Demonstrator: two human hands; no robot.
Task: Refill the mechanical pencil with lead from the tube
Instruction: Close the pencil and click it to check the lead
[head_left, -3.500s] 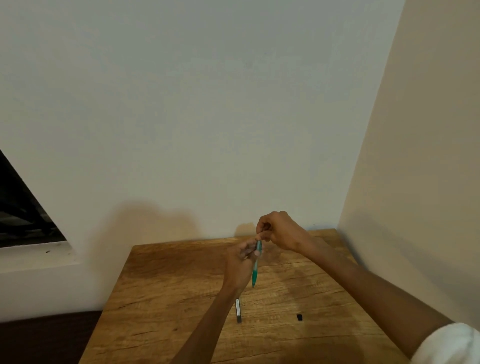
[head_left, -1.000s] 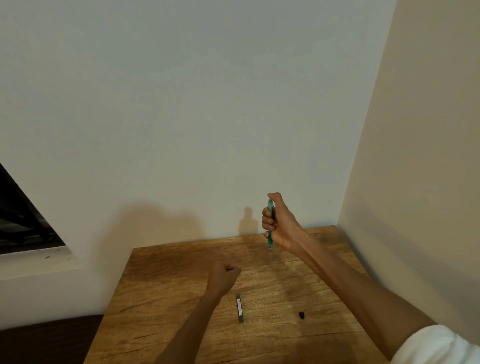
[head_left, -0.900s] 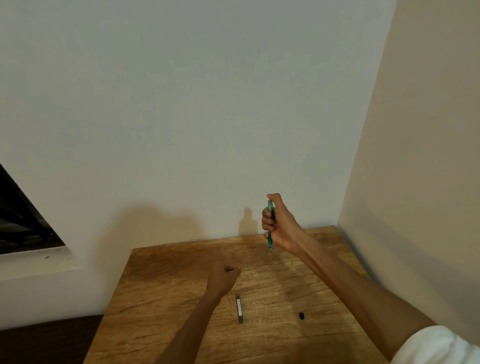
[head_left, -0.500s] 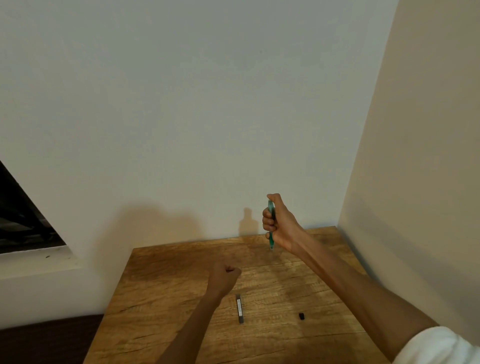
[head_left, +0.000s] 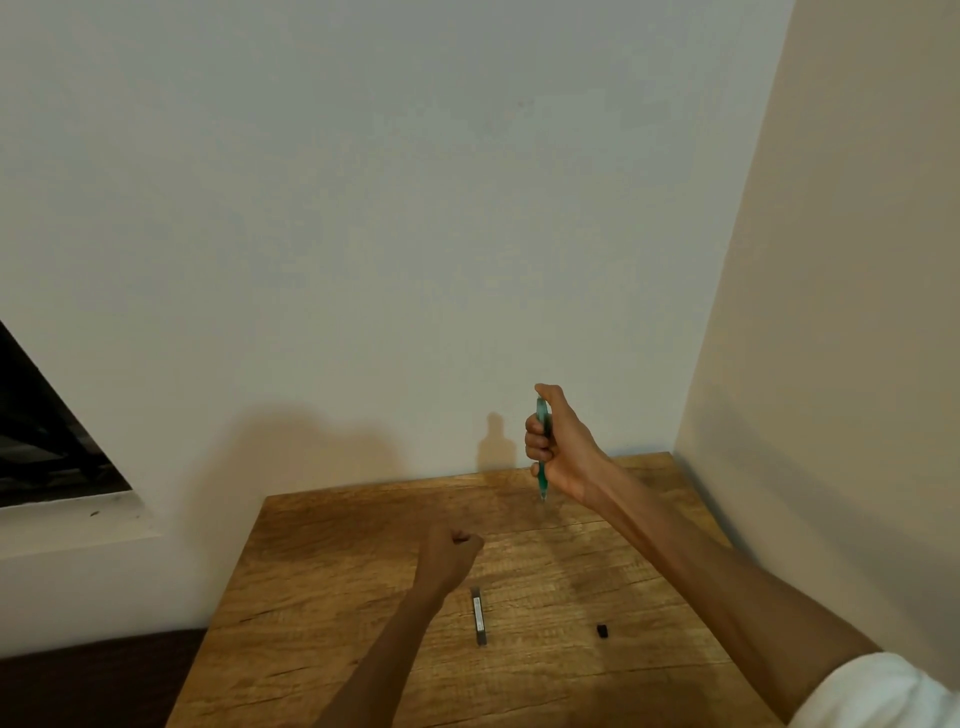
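While the desk (head_left: 332, 613) carries the lead tube (head_left: 479, 616) and a small black cap (head_left: 602, 631), the right hand (head_left: 558, 447) grips the mechanical pencil (head_left: 542, 447) upright in a closed fist, thumb on top; over-clicking may snap emerging lead. The left hand (head_left: 448, 558) is fisted; whether it holds anything cannot be told.

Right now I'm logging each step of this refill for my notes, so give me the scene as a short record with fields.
right hand: grips the green mechanical pencil upright in a fist, tip down, thumb on top
pencil tip: just above the far part of the wooden table; contact cannot be told
left hand: fingers curled, nothing seen in it
lead tube: lying flat on the table, near the left wrist
small black cap: on the table, right of the tube, apart from it
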